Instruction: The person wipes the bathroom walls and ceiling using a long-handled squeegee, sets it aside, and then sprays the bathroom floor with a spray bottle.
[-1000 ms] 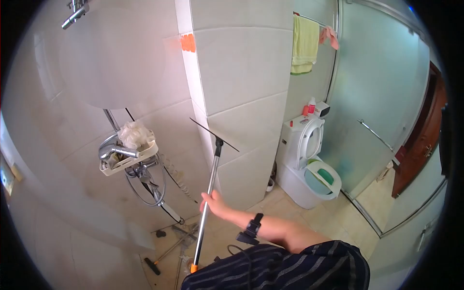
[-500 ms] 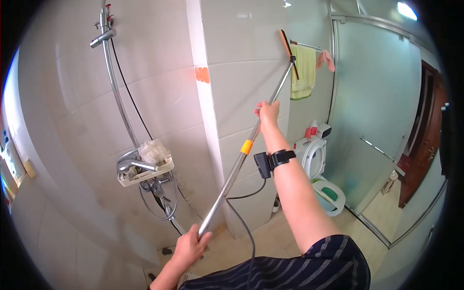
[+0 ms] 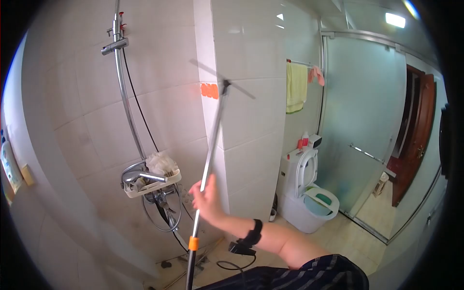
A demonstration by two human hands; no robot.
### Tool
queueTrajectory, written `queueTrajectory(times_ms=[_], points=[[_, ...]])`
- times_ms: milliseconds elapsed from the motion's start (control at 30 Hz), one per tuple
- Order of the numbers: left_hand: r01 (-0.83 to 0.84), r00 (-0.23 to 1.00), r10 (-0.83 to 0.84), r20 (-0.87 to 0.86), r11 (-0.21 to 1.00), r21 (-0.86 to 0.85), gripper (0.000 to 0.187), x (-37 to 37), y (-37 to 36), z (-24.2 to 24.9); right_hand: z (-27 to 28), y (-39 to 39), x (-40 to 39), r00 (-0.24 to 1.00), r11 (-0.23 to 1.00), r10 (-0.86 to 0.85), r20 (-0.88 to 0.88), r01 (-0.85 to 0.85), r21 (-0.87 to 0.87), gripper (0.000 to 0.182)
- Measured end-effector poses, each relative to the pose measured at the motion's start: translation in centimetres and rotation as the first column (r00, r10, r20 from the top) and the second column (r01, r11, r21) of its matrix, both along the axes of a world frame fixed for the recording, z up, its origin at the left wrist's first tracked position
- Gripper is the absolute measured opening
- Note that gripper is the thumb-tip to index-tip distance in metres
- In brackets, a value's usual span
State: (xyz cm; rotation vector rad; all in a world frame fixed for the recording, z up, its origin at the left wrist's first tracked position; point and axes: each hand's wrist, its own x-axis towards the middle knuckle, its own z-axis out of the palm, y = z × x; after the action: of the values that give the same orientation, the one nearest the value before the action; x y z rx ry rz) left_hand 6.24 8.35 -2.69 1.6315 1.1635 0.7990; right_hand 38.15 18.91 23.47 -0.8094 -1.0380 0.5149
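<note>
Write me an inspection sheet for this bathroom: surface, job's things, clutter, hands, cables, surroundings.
Surface: pale tiled wall; orange patch on the corner.
Job's things: squeegee, raised before the wall; blade blurred, contact cannot be told.
Clutter: rack holding a puff; items on the floor, partly hidden.
Hands: right hand around the squeegee's pole; left hand not in view.
Cables: dark cable, looped below the device on the right arm.
Surroundings: toilet, lid raised; yellow towel hanging; glass door.

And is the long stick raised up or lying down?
Raised up, at a slant: the pole runs up from the right hand, with its wiper head at the top. Its bottom end is out of view.
</note>
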Motion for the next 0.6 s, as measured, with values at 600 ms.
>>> queueTrajectory(times_ms=[600], points=[[0.234,0.972,-0.195,-0.129,0.786,0.572,0.033,17.9,8.6,34.8,24.5,10.4,16.0,0.792,0.783,-0.611,-0.011,0.606,0.14,0.037]])
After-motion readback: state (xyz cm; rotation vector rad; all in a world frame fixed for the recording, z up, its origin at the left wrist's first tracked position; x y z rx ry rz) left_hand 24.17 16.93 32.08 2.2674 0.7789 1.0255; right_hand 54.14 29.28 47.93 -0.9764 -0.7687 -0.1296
